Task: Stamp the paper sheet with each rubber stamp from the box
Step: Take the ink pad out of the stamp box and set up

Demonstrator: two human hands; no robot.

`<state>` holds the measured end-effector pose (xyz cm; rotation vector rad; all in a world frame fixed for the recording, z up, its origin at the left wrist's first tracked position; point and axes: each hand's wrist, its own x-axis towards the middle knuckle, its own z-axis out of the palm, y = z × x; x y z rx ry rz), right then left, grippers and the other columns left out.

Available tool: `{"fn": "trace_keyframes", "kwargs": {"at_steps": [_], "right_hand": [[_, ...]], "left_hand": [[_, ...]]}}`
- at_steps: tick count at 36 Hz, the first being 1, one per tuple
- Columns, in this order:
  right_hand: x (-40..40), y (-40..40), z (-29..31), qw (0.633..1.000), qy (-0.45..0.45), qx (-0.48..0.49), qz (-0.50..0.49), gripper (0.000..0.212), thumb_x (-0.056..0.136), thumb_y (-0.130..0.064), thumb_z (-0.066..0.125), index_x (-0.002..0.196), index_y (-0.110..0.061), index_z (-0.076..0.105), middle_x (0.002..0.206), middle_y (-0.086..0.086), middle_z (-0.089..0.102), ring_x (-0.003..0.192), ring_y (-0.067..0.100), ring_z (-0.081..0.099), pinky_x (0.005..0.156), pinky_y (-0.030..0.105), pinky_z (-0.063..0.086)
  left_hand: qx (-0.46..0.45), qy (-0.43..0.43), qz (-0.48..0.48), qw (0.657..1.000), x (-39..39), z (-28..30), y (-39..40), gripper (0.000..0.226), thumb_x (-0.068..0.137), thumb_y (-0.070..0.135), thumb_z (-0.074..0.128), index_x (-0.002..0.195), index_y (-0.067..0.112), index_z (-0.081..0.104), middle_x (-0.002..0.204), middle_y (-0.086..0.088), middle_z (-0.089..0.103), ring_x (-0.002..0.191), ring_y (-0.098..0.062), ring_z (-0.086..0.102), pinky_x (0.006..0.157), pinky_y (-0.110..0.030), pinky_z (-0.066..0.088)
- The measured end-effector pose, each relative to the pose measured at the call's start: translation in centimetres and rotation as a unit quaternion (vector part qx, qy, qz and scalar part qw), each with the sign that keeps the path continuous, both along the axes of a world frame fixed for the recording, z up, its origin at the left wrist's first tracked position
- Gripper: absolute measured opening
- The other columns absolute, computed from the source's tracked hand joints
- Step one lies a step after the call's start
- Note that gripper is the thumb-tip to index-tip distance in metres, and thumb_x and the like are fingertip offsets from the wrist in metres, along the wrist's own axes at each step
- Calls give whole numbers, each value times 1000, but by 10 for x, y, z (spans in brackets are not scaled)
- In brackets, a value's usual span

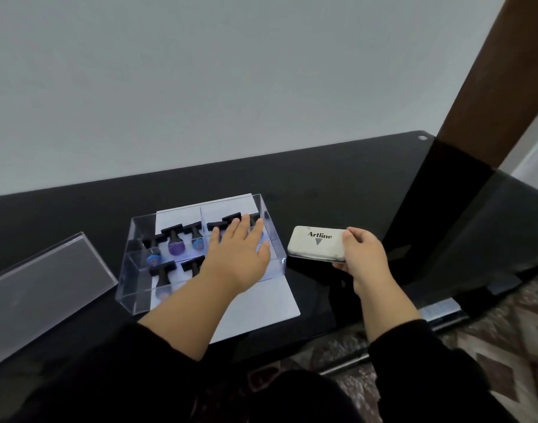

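Your desk (338,184) is glossy black. Paper (261,306) on it is white. Box (133,288) and lid (48,279) are clear, lid greyish. Stamps (173,236) are black on top, with purple and blue ends. Ink pad (316,242) is off-white with black "Artline" lettering and a grey triangle. Your sleeves (414,361) are black. Wall (200,71) is plain grey. Rug (512,346) has a brown-beige zigzag pattern.

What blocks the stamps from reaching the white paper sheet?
The clear plastic box itself sits on the white paper sheet, covering much of it. Nothing blocks the left hand from the black-handled rubber stamps; the lid lies aside.
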<state>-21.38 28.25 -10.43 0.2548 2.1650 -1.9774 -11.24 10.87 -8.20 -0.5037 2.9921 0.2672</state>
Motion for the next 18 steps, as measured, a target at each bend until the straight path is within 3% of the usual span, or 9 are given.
{"fn": "trace_keyframes", "kwargs": {"at_steps": [2, 6, 11, 16, 18], "right_hand": [[1, 0, -4, 1000, -4, 3, 3, 31, 99, -20, 44, 128, -13, 49, 104, 0, 59, 78, 8, 58, 54, 25, 48], [2, 1, -8, 1000, -4, 9, 9, 31, 99, -19, 44, 129, -12, 48, 94, -5, 56, 77, 7, 57, 56, 26, 49], [1, 3, -6, 997, 11, 64, 45, 36, 98, -18, 45, 133, -12, 45, 110, -1, 53, 80, 9, 56, 59, 26, 51], [2, 8, 3, 976, 31, 160, 146, 61, 88, -24, 63, 141, -22, 34, 134, 3, 38, 83, 12, 56, 76, 31, 55], [3, 10, 8, 961, 28, 201, 190, 72, 82, -27, 71, 142, -26, 32, 132, 0, 29, 80, 12, 55, 77, 28, 52]], "left_hand": [[1, 1, 2, 1000, 0, -1, 0, 53, 102, 39, 12, 152, 28, -1, 160, 1, -7, 146, -16, -8, 116, -41, -7], [0, -2, 6, 1000, 0, -2, 0, 53, 102, 39, 12, 152, 28, -2, 160, 2, -7, 146, -15, -8, 116, -41, -8], [5, 1, 9, 1000, 1, -2, 0, 53, 102, 39, 12, 152, 29, -1, 160, 2, -6, 146, -15, -7, 116, -41, -8], [4, 0, 9, 1000, 0, -1, 0, 53, 102, 39, 13, 152, 29, -1, 160, 2, -4, 147, -15, -6, 116, -41, -7], [5, 2, 10, 1000, 0, -1, 1, 53, 102, 38, 13, 152, 29, 0, 160, 2, -3, 147, -16, -5, 116, -41, -7]]}}
